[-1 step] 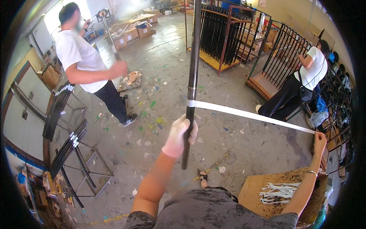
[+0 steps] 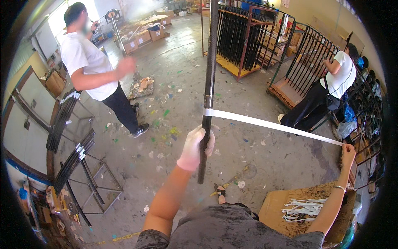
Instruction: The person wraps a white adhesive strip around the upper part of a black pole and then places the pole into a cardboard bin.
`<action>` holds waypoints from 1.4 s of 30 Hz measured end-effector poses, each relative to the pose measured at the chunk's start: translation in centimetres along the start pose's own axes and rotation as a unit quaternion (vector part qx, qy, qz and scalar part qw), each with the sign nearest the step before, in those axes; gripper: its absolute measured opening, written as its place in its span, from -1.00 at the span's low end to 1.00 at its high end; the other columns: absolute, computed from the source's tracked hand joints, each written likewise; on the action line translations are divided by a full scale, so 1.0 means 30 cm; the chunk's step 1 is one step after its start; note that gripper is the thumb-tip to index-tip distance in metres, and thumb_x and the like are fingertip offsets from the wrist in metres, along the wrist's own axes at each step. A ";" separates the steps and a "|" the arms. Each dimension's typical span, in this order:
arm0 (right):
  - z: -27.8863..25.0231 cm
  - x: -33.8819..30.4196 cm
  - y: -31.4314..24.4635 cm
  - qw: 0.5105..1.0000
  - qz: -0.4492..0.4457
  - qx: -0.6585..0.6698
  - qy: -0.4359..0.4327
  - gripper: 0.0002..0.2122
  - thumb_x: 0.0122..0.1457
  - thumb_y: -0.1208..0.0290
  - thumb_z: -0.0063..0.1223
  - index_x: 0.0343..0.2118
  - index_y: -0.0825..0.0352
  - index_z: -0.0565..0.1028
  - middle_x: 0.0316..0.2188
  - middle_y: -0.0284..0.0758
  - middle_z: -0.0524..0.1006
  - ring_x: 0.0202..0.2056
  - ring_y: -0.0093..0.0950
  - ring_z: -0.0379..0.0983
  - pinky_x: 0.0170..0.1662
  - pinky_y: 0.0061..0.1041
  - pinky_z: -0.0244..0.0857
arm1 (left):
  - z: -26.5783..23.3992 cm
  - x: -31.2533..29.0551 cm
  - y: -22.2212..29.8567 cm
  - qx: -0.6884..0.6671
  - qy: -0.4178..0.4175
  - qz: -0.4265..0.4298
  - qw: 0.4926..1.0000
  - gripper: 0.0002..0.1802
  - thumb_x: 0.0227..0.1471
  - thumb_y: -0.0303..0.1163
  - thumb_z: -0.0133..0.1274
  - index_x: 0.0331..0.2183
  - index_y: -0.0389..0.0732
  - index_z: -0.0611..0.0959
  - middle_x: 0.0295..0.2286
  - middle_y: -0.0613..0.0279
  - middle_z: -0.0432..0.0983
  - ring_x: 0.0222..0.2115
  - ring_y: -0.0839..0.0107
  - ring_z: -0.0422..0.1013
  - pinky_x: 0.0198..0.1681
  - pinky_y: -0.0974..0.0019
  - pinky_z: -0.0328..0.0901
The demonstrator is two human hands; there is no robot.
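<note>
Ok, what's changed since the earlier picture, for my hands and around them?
Only one clear shift: the left co-worker's hand has moved slightly up and to the left in the picture. Nothing was visibly taken hold of or let go. Your left hand still grips the black pole, and your right hand still holds the white strip stretched out.

Tube (image 2: 211,62) black; tape (image 2: 269,123) plain white; shirt (image 2: 219,226) mottled dark grey; carton (image 2: 271,205) brown (dark smudges inside), strips (image 2: 299,210) white.
</note>
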State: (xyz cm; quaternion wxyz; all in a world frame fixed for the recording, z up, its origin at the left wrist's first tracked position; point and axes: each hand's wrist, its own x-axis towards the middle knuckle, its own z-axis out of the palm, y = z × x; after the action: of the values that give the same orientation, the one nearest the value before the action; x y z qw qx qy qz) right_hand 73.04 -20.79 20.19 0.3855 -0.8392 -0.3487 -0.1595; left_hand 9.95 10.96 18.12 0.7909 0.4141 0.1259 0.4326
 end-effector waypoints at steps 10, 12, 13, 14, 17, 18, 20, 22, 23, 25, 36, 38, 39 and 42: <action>-0.082 -0.002 0.012 1.000 -0.024 -0.008 -0.014 -0.81 0.15 0.37 0.15 -0.46 0.41 0.49 -0.58 -0.46 0.43 -0.48 -0.63 0.29 -0.35 -0.60 0.21 | -0.012 0.007 -0.025 0.087 0.062 0.000 0.994 -0.84 0.17 -0.36 -0.09 -0.27 -0.24 0.37 -0.61 0.31 0.33 -0.71 0.56 0.27 -0.65 0.49 0.21; -0.088 -0.009 0.025 1.000 -0.023 -0.009 -0.017 -0.81 0.16 0.37 0.14 -0.46 0.41 0.49 -0.59 -0.46 0.43 -0.50 -0.64 0.29 -0.37 -0.60 0.21 | -0.018 0.014 -0.024 -0.014 0.037 -0.011 0.999 -0.86 0.15 -0.42 -0.06 -0.27 -0.22 0.34 -0.62 0.31 0.32 -0.71 0.56 0.28 -0.65 0.49 0.22; -0.093 -0.013 0.030 0.999 -0.024 -0.012 -0.018 -0.80 0.16 0.36 0.14 -0.46 0.41 0.49 -0.59 -0.46 0.43 -0.51 -0.65 0.28 -0.39 -0.61 0.20 | -0.018 0.018 -0.027 0.007 0.062 -0.012 0.998 -0.86 0.16 -0.42 -0.06 -0.27 -0.22 0.34 -0.62 0.31 0.32 -0.71 0.56 0.28 -0.66 0.49 0.21; -0.098 -0.016 0.034 0.999 -0.025 -0.015 -0.020 -0.80 0.16 0.36 0.14 -0.46 0.40 0.49 -0.59 -0.47 0.43 -0.51 -0.65 0.28 -0.41 -0.61 0.19 | -0.016 0.023 -0.031 0.028 0.078 -0.009 0.997 -0.85 0.16 -0.41 -0.07 -0.27 -0.22 0.34 -0.62 0.31 0.32 -0.72 0.56 0.27 -0.66 0.49 0.21; -0.121 -0.031 0.041 0.999 -0.026 -0.026 -0.023 -0.80 0.17 0.34 0.13 -0.45 0.39 0.49 -0.59 -0.47 0.43 -0.54 -0.68 0.26 -0.45 -0.63 0.17 | -0.005 0.034 -0.047 0.105 0.101 0.014 0.989 -0.86 0.18 -0.37 -0.09 -0.28 -0.22 0.36 -0.62 0.32 0.32 -0.73 0.56 0.26 -0.67 0.48 0.20; -0.128 -0.035 0.043 0.999 -0.006 -0.005 -0.033 -0.80 0.17 0.34 0.13 -0.45 0.39 0.49 -0.59 -0.47 0.43 -0.54 -0.68 0.26 -0.45 -0.63 0.17 | -0.004 0.036 -0.047 0.132 0.096 0.026 0.986 -0.85 0.18 -0.35 -0.10 -0.28 -0.22 0.37 -0.62 0.32 0.32 -0.73 0.56 0.26 -0.68 0.48 0.20; -0.143 -0.045 0.051 0.997 0.036 0.032 -0.052 -0.80 0.17 0.34 0.13 -0.45 0.39 0.49 -0.59 -0.47 0.43 -0.54 -0.68 0.26 -0.46 -0.64 0.17 | -0.004 0.038 -0.044 0.139 0.097 0.012 0.985 -0.85 0.18 -0.35 -0.09 -0.29 -0.22 0.37 -0.62 0.31 0.32 -0.71 0.55 0.27 -0.65 0.47 0.21; -0.153 -0.053 0.062 0.995 0.059 0.054 -0.061 -0.80 0.16 0.35 0.14 -0.46 0.40 0.49 -0.59 -0.47 0.43 -0.52 -0.67 0.28 -0.43 -0.63 0.19 | -0.007 0.040 -0.039 0.103 0.078 0.004 0.992 -0.85 0.17 -0.37 -0.07 -0.30 -0.22 0.35 -0.62 0.31 0.32 -0.70 0.54 0.28 -0.64 0.46 0.22; -0.156 -0.057 0.069 0.993 0.065 0.066 -0.069 -0.80 0.15 0.35 0.15 -0.46 0.41 0.49 -0.60 -0.47 0.43 -0.51 -0.66 0.28 -0.41 -0.63 0.19 | -0.008 0.043 -0.037 0.064 0.064 0.004 0.996 -0.85 0.16 -0.39 -0.05 -0.31 -0.21 0.34 -0.61 0.31 0.32 -0.70 0.54 0.28 -0.64 0.46 0.22; -0.156 -0.065 0.083 0.998 0.028 0.035 -0.053 -0.80 0.14 0.37 0.16 -0.46 0.41 0.50 -0.59 -0.47 0.43 -0.50 -0.65 0.29 -0.39 -0.63 0.20 | -0.007 0.048 -0.038 0.047 0.071 0.008 0.996 -0.86 0.15 -0.41 -0.04 -0.31 -0.21 0.34 -0.62 0.31 0.32 -0.71 0.54 0.27 -0.64 0.46 0.21; -0.175 -0.165 0.037 0.997 0.034 -0.007 -0.067 -0.83 0.09 0.41 0.17 -0.47 0.42 0.51 -0.58 -0.43 0.46 -0.49 -0.63 0.31 -0.36 -0.58 0.23 | -0.052 0.086 -0.089 0.146 0.154 -0.013 0.977 -0.85 0.19 -0.31 -0.08 -0.35 -0.19 0.40 -0.67 0.34 0.29 -0.73 0.55 0.24 -0.67 0.45 0.18; -0.157 -0.201 0.038 0.995 -0.015 -0.036 -0.093 -0.83 0.06 0.41 0.19 -0.48 0.43 0.51 -0.59 -0.40 0.47 -0.50 -0.61 0.32 -0.37 -0.56 0.24 | -0.083 0.099 -0.122 0.158 0.155 -0.012 0.975 -0.86 0.18 -0.33 -0.07 -0.31 -0.19 0.46 -0.65 0.40 0.30 -0.69 0.59 0.26 -0.66 0.47 0.19; -0.147 -0.229 0.044 0.993 -0.036 -0.054 -0.103 -0.83 0.04 0.42 0.20 -0.49 0.44 0.51 -0.59 -0.38 0.47 -0.51 -0.60 0.33 -0.37 -0.56 0.25 | -0.101 0.106 -0.138 0.197 0.186 -0.014 0.962 -0.87 0.17 -0.33 -0.06 -0.34 -0.18 0.44 -0.65 0.41 0.31 -0.70 0.59 0.25 -0.68 0.46 0.18; -0.121 -0.352 0.083 0.990 0.079 -0.044 -0.109 -0.81 -0.04 0.40 0.23 -0.52 0.44 0.51 -0.61 -0.33 0.48 -0.53 -0.56 0.35 -0.39 -0.53 0.26 | -0.160 0.127 -0.180 0.302 0.249 0.002 0.920 -0.85 0.16 -0.31 -0.05 -0.40 -0.16 0.40 -0.68 0.40 0.28 -0.76 0.58 0.22 -0.73 0.45 0.15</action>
State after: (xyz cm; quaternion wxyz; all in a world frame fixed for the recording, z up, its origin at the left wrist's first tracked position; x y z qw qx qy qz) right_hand 67.34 -29.56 15.56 0.3194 -0.8927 -0.3140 -0.0508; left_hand 12.69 15.06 11.60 0.5704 0.5129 0.4423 0.4647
